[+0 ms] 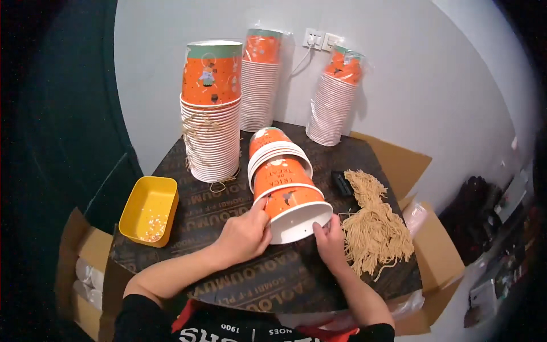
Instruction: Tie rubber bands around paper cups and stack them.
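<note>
An orange paper bucket [292, 199] with a white rim lies on its side, its mouth facing me. My left hand [246, 232] is closed on the left of its rim. At the right of the mouth, my right hand [330, 240] pinches the rim, thumb on the white inside wall near a small dark hole. The bucket's base end meets more orange buckets [277, 153] nested together and lying on the table behind it. To the right of my right hand is a bundle of tan strings [379, 231], with a small black object [342, 183] beside it.
A tall upright bucket stack [212, 137] with strings hanging on it stands back left. Two plastic-wrapped stacks [260, 94] [333, 100] stand by the wall. A yellow tub [173, 214] holds small pale bits at left. Cardboard boxes [439, 256] flank the dark table [199, 199].
</note>
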`<state>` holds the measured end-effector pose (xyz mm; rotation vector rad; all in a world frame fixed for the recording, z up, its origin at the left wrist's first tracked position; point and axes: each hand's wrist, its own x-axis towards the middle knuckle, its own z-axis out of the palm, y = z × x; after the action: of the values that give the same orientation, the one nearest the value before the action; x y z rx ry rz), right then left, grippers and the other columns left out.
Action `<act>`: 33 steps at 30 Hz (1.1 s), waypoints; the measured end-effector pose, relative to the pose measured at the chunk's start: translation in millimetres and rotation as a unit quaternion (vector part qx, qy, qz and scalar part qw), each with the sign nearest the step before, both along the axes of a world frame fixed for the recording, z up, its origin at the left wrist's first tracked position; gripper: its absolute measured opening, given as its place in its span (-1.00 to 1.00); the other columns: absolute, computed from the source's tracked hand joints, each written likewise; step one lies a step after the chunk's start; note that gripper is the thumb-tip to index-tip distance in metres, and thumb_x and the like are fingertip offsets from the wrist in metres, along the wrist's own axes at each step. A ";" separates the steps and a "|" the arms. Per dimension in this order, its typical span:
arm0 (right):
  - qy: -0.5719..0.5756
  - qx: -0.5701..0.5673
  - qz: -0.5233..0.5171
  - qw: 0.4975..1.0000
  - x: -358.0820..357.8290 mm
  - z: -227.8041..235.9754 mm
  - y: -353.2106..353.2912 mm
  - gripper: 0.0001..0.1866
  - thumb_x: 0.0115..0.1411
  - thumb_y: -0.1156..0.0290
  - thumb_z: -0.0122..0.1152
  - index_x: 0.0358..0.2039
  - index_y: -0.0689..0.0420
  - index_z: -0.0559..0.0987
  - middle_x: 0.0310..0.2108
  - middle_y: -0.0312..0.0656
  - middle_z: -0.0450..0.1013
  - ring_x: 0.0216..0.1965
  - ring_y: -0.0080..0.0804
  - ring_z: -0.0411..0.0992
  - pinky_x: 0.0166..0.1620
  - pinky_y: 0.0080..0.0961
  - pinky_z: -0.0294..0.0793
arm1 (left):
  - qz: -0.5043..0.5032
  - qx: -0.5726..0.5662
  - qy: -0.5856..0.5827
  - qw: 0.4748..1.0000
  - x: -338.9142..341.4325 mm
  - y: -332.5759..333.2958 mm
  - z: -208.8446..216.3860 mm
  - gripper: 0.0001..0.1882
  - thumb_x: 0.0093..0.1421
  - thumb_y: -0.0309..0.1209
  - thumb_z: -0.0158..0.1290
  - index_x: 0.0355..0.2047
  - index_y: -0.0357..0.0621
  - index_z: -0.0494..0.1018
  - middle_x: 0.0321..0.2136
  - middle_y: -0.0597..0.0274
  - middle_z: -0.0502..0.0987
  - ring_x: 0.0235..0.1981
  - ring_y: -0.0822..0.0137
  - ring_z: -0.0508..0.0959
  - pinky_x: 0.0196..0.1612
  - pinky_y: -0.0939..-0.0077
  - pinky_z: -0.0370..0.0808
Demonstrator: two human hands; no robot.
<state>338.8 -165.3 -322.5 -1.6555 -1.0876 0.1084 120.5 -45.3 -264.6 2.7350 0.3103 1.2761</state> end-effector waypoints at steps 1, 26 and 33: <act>0.020 0.024 0.017 0.999 14.7 -23.7 3.4 -0.73 0.22 0.40 0.20 -0.14 0.28 0.43 -0.50 -0.11 0.48 -0.53 -0.32 0.46 -0.39 -0.35 0.45 | -0.010 0.000 0.001 1.000 -1.0 -3.2 -1.8 -0.68 -0.03 -0.56 0.18 -0.32 -0.28 0.28 -0.04 -0.32 0.46 -0.45 -0.03 0.59 -0.47 0.24 0.54; 0.242 -0.068 0.084 0.964 14.8 -0.6 -9.3 -0.67 0.30 0.37 0.07 0.00 0.30 0.48 -0.18 -0.23 0.51 -0.24 -0.54 0.44 -0.13 -0.53 0.43 | -0.181 -0.208 -0.001 0.961 -13.6 44.4 -30.6 -0.19 0.24 -0.17 0.01 0.32 -0.41 -0.05 0.35 -0.32 -0.06 0.39 -0.17 0.00 0.39 0.15 0.00; 0.276 0.087 0.104 0.952 27.4 -6.9 -14.7 -0.65 0.21 0.41 0.10 -0.01 0.29 0.49 -0.19 -0.19 0.54 -0.23 -0.44 0.51 -0.12 -0.47 0.48 | -0.139 -0.246 0.015 0.959 -11.8 47.9 -31.0 -0.21 0.33 -0.01 -0.21 0.35 -0.38 -0.07 0.36 -0.30 -0.07 0.41 -0.13 -0.05 0.41 0.16 -0.09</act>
<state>366.2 -180.0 -329.4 -1.2392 -0.8071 0.5641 108.7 2.6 -295.6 2.2768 0.2021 0.9338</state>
